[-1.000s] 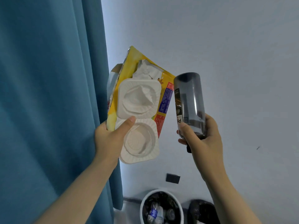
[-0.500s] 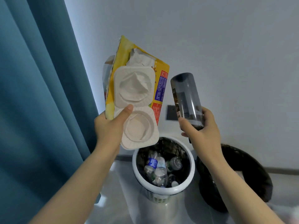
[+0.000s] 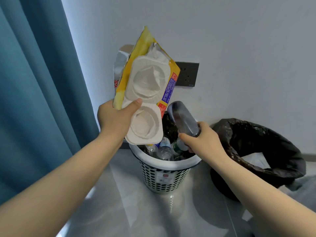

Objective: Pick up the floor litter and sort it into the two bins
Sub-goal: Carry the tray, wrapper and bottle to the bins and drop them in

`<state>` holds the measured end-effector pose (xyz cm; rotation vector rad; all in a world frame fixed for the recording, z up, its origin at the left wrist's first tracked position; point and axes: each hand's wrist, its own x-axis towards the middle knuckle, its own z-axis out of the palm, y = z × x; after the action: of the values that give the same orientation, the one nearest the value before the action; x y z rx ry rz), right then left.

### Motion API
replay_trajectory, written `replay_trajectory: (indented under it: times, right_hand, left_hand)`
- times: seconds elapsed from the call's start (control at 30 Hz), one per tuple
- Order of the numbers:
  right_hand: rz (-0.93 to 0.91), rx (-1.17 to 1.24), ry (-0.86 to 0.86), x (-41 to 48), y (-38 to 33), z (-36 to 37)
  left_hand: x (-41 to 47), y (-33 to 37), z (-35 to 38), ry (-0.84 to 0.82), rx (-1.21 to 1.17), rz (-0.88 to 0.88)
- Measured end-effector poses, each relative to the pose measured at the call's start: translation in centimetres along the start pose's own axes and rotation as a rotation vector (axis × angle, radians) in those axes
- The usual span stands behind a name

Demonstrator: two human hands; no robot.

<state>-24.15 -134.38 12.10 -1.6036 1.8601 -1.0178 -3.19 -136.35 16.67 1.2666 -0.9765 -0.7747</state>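
1. Your left hand (image 3: 118, 118) is just left of the middle of the frame. Its thumb presses on the front of a white tray (image 3: 147, 100). The fingers are hidden behind, so you hold a whole bunch of litter at once.
2. The white tray has two round cups, one above the other, and looks like pressed paper. Its lower end hangs over the left rim of the white bin (image 3: 164, 177).
3. Behind the tray is a yellow bag (image 3: 136, 53) with red and blue patches of print. It sticks up toward the top middle. Crumpled white paper (image 3: 156, 52) pokes out at its top, and a silver wrapper (image 3: 119, 62) peeks out on its left.
4. Your right hand (image 3: 205, 142) is just right of the middle. Its fingers wrap round one end of a dark grey bottle (image 3: 183, 120). The bottle is tilted over the mouth of the white bin, with its far end pointing up and left.
5. The white bin stands at the lower middle. It has holes in its wall and clear bottles (image 3: 164, 149) inside.
6. The black bin (image 3: 265, 139) stands to its right, with a white sheet (image 3: 254, 159) inside.
7. A blue curtain (image 3: 34, 82) fills the left side.
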Motion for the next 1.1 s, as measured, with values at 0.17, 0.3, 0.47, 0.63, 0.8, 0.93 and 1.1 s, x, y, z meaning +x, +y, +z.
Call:
replay_trajectory:
  times: [0.17, 0.3, 0.47, 0.63, 0.8, 0.93, 1.1]
  right_hand:
    - [-0.019, -0.228, -0.049, 0.4, 0.9, 0.3]
    - [-0.046, -0.278, -0.031, 0.7, 0.4, 0.5]
    - [-0.077, -0.348, -0.012, 0.2, -0.3, -1.4]
    - [-0.107, -0.476, -0.03, -0.7, -1.3, -6.3]
    - [-0.186, -0.825, -0.166, -0.9, -2.1, -13.0]
    - [-0.136, -1.084, -0.354, -1.7, -1.4, -18.3]
    - [-0.058, -1.161, -0.375, -1.3, 0.7, -22.5]
  left_hand:
    - [-0.5, -2.5, -0.5, 0.021, -0.021, -0.118]
    - [-0.3, -2.5, -1.1, 0.027, -0.06, -0.161]
    - [-0.9, -2.6, -0.4, -0.032, -0.091, -0.177]
    - [-2.6, -1.2, 2.7, -0.156, -0.141, -0.218]
    - [-4.2, 1.3, 6.3, -0.235, -0.182, -0.199]
    - [-5.1, 2.8, 9.5, -0.284, -0.195, -0.205]
    - [-5.5, 3.8, 14.6, -0.363, -0.19, -0.22]
